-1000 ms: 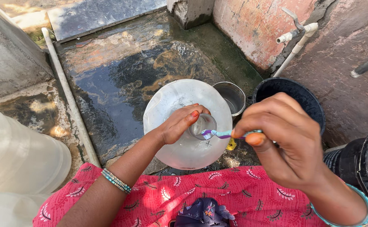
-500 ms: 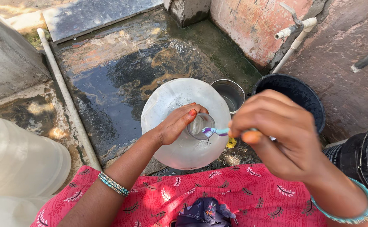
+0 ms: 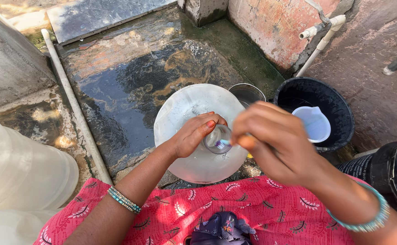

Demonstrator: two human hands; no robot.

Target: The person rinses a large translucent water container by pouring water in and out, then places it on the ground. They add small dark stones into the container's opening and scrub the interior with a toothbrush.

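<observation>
scrubbing step: left hand (image 3: 190, 136) is gripping the big clear water jug's neck (image 3: 216, 138); right hand (image 3: 271, 143) is closing around a small brush (image 3: 223, 143), working its mouth; steady hold needed.

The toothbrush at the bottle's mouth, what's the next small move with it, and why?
Probably run the toothbrush around the bottle neck. The right hand has its bristles at the opening, and the left hand steadies the big clear water bottle on the wet floor.
</observation>
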